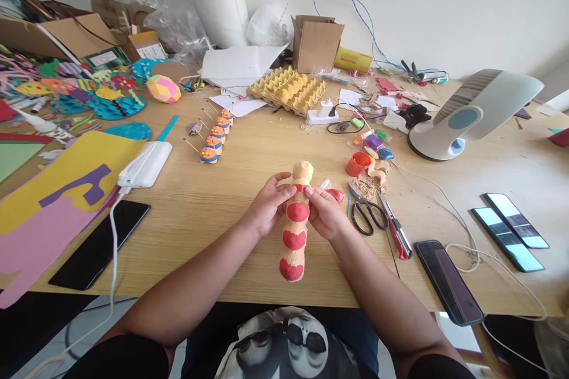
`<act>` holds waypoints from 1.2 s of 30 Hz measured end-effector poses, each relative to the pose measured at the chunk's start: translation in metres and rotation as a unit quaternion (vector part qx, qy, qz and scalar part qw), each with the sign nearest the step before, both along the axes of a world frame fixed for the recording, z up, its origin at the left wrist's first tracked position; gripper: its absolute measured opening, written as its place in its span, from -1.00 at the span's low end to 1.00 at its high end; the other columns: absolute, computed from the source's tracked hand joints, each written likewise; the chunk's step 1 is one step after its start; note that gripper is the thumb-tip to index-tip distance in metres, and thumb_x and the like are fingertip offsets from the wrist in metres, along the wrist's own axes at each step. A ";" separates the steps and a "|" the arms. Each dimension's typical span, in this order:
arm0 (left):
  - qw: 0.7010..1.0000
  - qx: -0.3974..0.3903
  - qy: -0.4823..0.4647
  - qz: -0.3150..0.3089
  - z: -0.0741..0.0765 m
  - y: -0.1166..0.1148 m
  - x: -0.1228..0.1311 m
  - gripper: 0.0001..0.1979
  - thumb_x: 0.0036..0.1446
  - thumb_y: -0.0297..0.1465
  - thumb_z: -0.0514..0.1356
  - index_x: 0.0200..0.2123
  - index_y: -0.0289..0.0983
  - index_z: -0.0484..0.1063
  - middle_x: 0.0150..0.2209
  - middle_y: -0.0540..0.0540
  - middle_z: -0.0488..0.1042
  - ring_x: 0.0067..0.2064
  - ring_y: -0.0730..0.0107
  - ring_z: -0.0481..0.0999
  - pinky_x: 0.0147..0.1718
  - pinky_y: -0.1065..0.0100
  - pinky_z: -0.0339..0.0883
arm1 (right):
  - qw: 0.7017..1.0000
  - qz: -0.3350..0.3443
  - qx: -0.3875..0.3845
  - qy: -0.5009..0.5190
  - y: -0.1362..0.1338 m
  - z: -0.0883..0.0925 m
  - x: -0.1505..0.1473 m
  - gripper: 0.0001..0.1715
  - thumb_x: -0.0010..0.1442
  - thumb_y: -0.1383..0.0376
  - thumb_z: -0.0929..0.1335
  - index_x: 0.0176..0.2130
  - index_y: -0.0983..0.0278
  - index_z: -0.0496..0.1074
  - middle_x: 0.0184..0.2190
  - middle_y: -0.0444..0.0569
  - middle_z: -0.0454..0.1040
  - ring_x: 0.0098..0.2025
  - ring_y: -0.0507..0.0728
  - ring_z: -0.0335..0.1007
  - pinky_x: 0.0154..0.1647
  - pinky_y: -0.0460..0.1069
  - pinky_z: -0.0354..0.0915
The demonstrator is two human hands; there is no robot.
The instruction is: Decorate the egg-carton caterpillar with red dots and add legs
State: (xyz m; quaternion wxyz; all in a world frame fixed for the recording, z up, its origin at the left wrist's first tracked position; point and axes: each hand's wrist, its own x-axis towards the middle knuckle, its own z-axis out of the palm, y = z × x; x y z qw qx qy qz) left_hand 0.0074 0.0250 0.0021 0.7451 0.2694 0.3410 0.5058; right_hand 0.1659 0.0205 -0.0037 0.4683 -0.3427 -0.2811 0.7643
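Note:
A long strip of egg-carton cups (296,225) lies lengthwise on the wooden table (231,189), its bumps covered with red clay. My left hand (268,204) and my right hand (325,211) flank its upper part. Both pinch a red clay piece near the second bump, fingers curled and pressed on it. The far tip of the strip is bare cardboard. A lump of red clay in clear wrap (334,193) rests just behind my right hand.
Black scissors (367,213) and a red utility knife (399,234) lie right of my hands. Clay pieces (371,148), an egg tray (288,90), a row of painted cup figures (216,136), a desk fan (471,112), phones (448,281) and coloured paper (57,195) surround.

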 end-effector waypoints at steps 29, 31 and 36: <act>1.000 0.002 -0.013 -0.020 0.001 -0.001 -0.003 -0.36 -0.13 -0.48 0.50 -0.03 -0.13 0.25 -0.33 0.09 0.57 -0.39 0.51 0.54 -0.36 0.47 0.34 | 0.999 0.034 -0.002 -0.001 0.006 0.003 0.013 -0.67 -0.10 0.19 0.65 -0.39 0.29 0.59 -0.48 -0.15 0.55 -0.48 -0.02 0.42 -0.38 -0.09 0.39; 1.000 0.005 -0.013 -0.023 0.001 -0.001 -0.003 -0.36 -0.13 -0.49 0.50 -0.06 -0.12 0.22 -0.33 0.10 0.57 -0.40 0.52 0.53 -0.38 0.49 0.33 | 0.999 0.036 0.001 0.000 0.007 0.002 0.014 -0.67 -0.10 0.19 0.65 -0.38 0.29 0.59 -0.49 -0.15 0.56 -0.47 -0.01 0.43 -0.38 -0.10 0.41; 0.999 0.017 -0.013 -0.032 0.002 -0.001 -0.004 -0.37 -0.11 -0.49 0.49 -0.09 -0.12 0.17 -0.34 0.11 0.56 -0.39 0.51 0.54 -0.39 0.50 0.33 | 0.999 0.043 0.013 -0.003 0.008 -0.002 0.015 -0.67 -0.08 0.19 0.65 -0.37 0.30 0.59 -0.47 -0.14 0.57 -0.46 -0.02 0.45 -0.36 -0.11 0.43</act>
